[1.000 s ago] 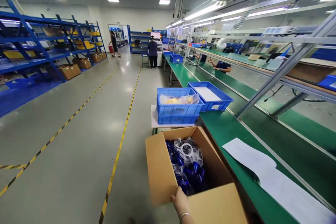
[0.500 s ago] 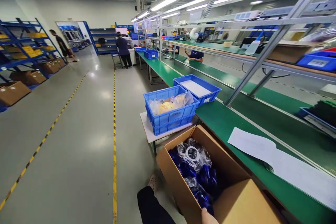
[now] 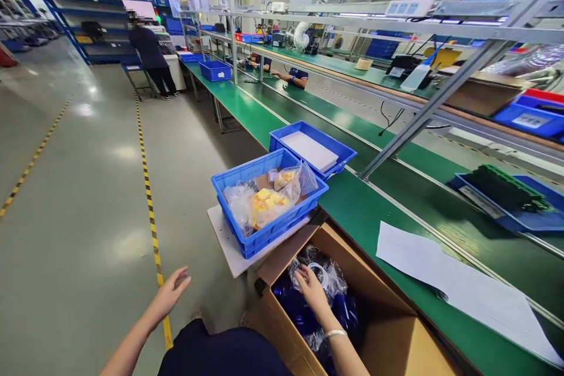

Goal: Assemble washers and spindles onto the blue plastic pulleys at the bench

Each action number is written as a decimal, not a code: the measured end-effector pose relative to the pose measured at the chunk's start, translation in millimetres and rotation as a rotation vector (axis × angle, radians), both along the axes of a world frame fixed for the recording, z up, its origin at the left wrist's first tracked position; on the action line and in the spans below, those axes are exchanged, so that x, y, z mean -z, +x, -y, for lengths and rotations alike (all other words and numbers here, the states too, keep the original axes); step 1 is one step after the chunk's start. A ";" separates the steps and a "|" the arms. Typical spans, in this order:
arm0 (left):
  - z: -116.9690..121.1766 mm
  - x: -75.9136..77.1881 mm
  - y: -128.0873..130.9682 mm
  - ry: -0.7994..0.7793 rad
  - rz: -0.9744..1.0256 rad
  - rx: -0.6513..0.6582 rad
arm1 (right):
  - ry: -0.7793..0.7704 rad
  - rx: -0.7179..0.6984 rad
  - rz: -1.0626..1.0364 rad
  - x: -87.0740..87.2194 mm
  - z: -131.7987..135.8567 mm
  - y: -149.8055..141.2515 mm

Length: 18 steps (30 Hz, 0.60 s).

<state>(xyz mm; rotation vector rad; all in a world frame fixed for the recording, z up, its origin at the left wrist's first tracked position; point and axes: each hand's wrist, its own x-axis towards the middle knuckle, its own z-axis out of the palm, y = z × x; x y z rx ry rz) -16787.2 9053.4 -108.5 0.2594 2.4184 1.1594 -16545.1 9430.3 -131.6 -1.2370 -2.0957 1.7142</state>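
My left hand (image 3: pixel 173 292) is held in the air over the floor, left of the cardboard box, its fingers apart and nothing in it. My right hand (image 3: pixel 314 292), with a white band on the wrist, reaches into the open cardboard box (image 3: pixel 392 335). Its fingers are slightly bent and apart, right beside a white ring (image 3: pixel 318 274) that lies on clear plastic wrapping; whether they touch it I cannot tell. Under and around the wrapping are shiny dark blue objects (image 3: pixel 346 312), partly hidden by my right hand and forearm.
A blue crate (image 3: pixel 264 234) with bagged yellow parts stands on a small white-topped stand. Behind it, another blue bin (image 3: pixel 348 158) holds white sheets. Paper sheets (image 3: pixel 458 270) lie on the green bench (image 3: pixel 352 200). A person (image 3: pixel 150 53) stands farther off; another person's arm (image 3: pixel 286 77) rests across the bench.
My view has swung right and down. My right hand, earlier at the box's near edge, is now inside by the white ring. My left hand has come into view.
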 end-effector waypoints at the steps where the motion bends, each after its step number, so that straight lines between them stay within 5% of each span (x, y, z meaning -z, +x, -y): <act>1: -11.4 -6.8 -23.0 0.050 0.005 0.002 | -0.109 0.048 -0.089 -11.5 2.3 -34.5; 4: -47.5 -26.1 -92.7 0.168 -0.025 0.041 | -0.251 0.200 -0.263 -37.6 12.5 -125.1; 8: -101.6 -44.9 -192.2 0.297 -0.062 0.144 | -0.203 0.421 -0.249 -39.5 12.1 -199.0; 13: -188.1 -57.0 -298.5 0.148 -0.225 0.448 | -0.142 0.672 -0.182 -32.7 4.3 -222.1; 18: -277.5 -59.2 -347.0 0.133 -0.149 0.793 | -0.121 0.816 -0.135 -44.7 10.5 -224.0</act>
